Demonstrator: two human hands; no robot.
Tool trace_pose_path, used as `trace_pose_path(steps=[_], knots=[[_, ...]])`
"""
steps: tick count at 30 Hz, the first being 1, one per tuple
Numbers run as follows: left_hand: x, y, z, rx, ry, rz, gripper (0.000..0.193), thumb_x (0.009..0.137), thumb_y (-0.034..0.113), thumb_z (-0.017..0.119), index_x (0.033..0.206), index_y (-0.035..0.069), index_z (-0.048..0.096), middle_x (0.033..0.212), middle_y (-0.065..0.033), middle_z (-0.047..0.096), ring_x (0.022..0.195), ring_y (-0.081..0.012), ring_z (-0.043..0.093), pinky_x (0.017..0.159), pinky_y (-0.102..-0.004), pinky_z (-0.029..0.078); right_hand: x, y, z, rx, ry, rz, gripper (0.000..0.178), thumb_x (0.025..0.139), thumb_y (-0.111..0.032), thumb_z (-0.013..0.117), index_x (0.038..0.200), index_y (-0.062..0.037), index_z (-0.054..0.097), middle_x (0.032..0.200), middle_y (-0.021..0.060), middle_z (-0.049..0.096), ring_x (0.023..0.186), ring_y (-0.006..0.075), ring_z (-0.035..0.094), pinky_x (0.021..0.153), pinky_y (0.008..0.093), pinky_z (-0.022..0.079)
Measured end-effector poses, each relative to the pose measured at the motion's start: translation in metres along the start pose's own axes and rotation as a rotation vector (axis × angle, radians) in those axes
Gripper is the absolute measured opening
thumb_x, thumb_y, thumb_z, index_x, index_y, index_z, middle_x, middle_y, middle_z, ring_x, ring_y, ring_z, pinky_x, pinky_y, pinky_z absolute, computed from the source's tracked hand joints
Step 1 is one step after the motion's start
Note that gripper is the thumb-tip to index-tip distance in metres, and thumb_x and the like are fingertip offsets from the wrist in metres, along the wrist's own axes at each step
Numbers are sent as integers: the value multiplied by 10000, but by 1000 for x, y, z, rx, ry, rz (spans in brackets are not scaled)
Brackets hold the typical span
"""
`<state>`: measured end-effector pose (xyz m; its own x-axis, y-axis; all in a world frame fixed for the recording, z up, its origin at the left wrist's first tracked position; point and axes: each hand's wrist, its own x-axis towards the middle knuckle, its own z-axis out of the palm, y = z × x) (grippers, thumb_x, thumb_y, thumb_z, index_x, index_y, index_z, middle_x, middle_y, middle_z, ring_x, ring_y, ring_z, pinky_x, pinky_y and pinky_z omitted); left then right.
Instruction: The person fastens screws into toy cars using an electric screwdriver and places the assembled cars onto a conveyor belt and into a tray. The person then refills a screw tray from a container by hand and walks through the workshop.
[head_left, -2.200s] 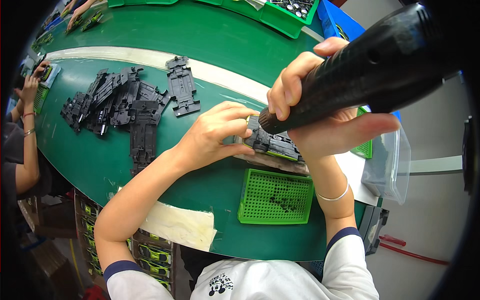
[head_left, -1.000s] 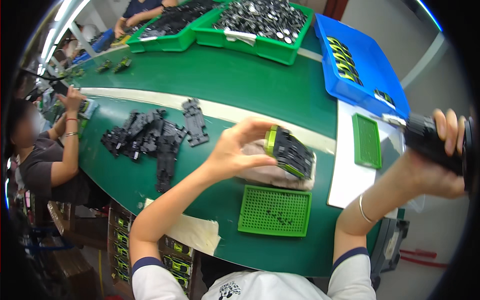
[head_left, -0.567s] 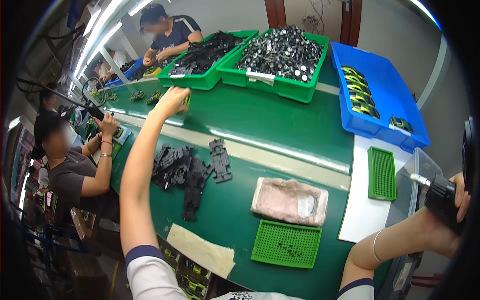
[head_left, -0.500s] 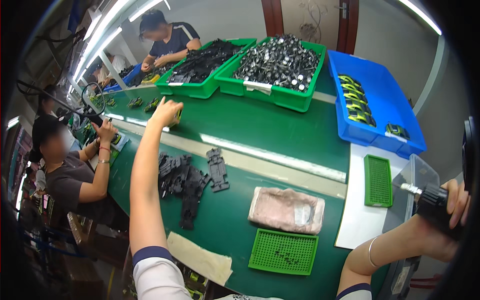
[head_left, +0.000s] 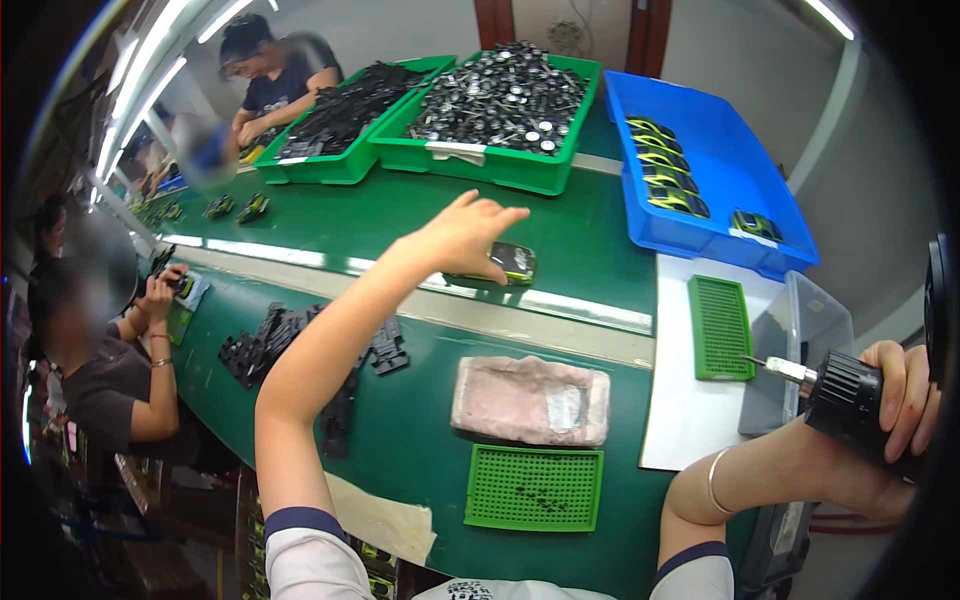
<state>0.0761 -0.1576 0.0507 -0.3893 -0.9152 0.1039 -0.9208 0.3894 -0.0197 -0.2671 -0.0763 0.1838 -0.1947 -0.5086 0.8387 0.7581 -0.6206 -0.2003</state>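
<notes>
My left hand is over the far side of the green bench, thumb and fingers apart. Right under it lies a yellow-green and black toy car; the thumb is close to its near side, and I cannot tell whether they touch. At the right edge, my right hand is wrapped round a black power screwdriver, its metal bit pointing left. Black plastic toy car chassis lie in a loose pile, partly behind my left forearm.
A pink padded block lies behind a green perforated tray holding small dark pieces. Another green tray sits on a white board by a clear bin. Beyond are green crates of parts and a blue crate with toy cars. Co-workers sit left.
My left hand has swung right from the far left of the bench, and the toy car now lies below its spread fingers. My right hand keeps holding the screwdriver. The view has shifted slightly.
</notes>
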Motion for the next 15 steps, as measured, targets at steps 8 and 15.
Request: trace_pose_path(steps=[8, 15], knots=[[46, 41, 43, -287, 17, 63, 727, 640, 355, 738, 1215, 104, 372, 1021, -109, 593, 1059, -258, 518, 1039, -560, 119, -4, 0, 4, 138, -224, -92, 578, 855, -544, 429, 1146, -46, 447, 748, 36, 432, 550, 152, 432, 528, 321, 409], [-202, -154, -3, -61, 184, -603, 743, 545, 147, 794, 1155, 129, 371, 1013, -112, 579, 1031, -301, 518, 972, -564, 223, -5, -4, 10, 218, -213, -19, 393, 781, -440, 467, 943, -82, 453, 667, 5, 447, 507, 114, 430, 503, 260, 384]])
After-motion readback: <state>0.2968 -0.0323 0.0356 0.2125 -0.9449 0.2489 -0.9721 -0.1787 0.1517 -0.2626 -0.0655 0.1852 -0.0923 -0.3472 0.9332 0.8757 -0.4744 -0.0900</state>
